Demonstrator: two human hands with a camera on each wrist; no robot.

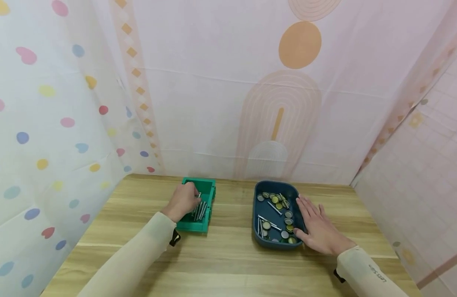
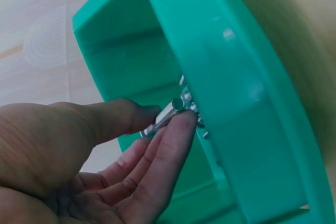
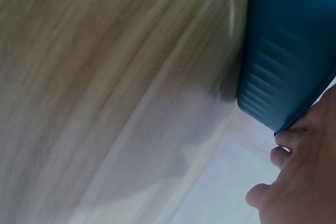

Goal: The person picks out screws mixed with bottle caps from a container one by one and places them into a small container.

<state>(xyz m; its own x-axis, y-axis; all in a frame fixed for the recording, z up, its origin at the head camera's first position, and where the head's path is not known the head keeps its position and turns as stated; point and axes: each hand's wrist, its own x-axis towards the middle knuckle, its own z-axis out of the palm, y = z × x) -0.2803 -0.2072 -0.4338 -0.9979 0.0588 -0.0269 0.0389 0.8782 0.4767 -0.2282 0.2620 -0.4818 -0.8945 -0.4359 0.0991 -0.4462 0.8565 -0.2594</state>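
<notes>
A green bin [image 1: 192,227] stands left of centre on the table, with several silver bolts [image 1: 201,211] lying in it. My left hand [image 1: 183,201] reaches over its left side. In the left wrist view, the thumb and index finger pinch one silver bolt [image 2: 167,116] inside the bin. To the right stands a dark blue tray [image 1: 278,245] with silver and gold bottle caps [image 1: 288,214] and several long silver bolts [image 1: 274,208]. My right hand [image 1: 319,229] rests on the tray's right rim, fingers extended. In the right wrist view, its fingers touch the tray's edge.
Both containers stand on a wood-grain table [image 1: 228,264], a gap of bare wood between them. Patterned cloth [image 1: 210,123] hangs behind the table's back edge, and a dotted cloth [image 1: 57,165] hangs on the left.
</notes>
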